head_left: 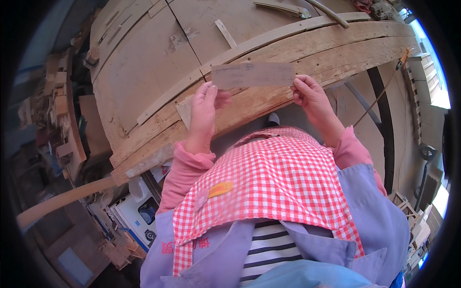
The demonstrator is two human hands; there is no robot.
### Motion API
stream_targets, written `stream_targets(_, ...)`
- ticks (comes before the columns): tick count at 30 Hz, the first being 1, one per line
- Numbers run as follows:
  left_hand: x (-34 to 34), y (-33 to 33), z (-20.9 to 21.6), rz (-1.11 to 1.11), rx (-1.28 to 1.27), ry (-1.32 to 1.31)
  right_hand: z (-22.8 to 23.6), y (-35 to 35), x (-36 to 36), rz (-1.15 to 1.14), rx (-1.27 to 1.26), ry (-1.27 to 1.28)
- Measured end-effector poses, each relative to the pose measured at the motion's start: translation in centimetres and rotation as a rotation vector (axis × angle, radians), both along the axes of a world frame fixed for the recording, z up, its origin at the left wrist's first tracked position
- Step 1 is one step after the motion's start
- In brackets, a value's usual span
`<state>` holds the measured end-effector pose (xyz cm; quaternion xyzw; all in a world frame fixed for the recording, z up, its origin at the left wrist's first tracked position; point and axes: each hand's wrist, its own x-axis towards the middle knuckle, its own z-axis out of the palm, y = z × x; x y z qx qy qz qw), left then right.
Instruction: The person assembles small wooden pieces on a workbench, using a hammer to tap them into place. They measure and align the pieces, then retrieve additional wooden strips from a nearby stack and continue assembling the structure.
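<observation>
A flat, brownish rectangular strip (253, 75), which looks like sandpaper with faint dark marks on its face, is stretched level between my two hands. At its lower left corner, my left hand (207, 103) pinches it between thumb and forefinger, the other fingers loosely curled. My right hand (309, 93) grips the opposite end in the same way, thumb in front. The strip is held up over the thick wooden beam (261, 103) along the bench's near edge. What lies directly behind it is hidden.
Beyond the beam spreads a wide wooden bench top (149, 62) with thin wood slats (225, 33) on it. A ribbed hose (67, 198) runs at the left, near a white-and-blue machine (137, 216). Stacked wood pieces (60, 103) stand far left. A dark metal leg (382, 125) rises at the right.
</observation>
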<state>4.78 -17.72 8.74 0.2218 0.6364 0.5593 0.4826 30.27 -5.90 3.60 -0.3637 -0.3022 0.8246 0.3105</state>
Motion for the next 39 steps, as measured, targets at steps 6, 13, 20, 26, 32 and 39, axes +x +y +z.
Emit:
stream_targets(6, 2.0, 3.5, 0.4, -0.028, -0.033, 0.001, -0.7, 2.7, 2.0, -0.039, -0.021, -0.003)
stream_targets(13, 4.1, 6.4, 0.8, -0.083, -0.046, 0.01, -1.3, 5.2, 4.3, -0.066, -0.032, 0.039)
stream_targets(20, 5.3, 8.1, 0.6, -0.115, -0.031, 0.008, -1.6, 5.7, 5.8, -0.091, -0.029, 0.059)
stream_targets(26, 6.0, 8.8, 0.3, -0.149, -0.025, 0.036, -1.5, 5.8, 6.9, -0.113, -0.033, 0.039)
stream_targets(32, 6.7, 9.8, 0.3, -0.193, -0.022, 0.049, -1.9, 5.9, 7.9, -0.149, -0.045, 0.049)
stream_targets(39, 6.9, 9.8, 0.7, -0.187, -0.052, 0.088, -2.3, 6.6, 7.7, -0.13, -0.039, 0.095)
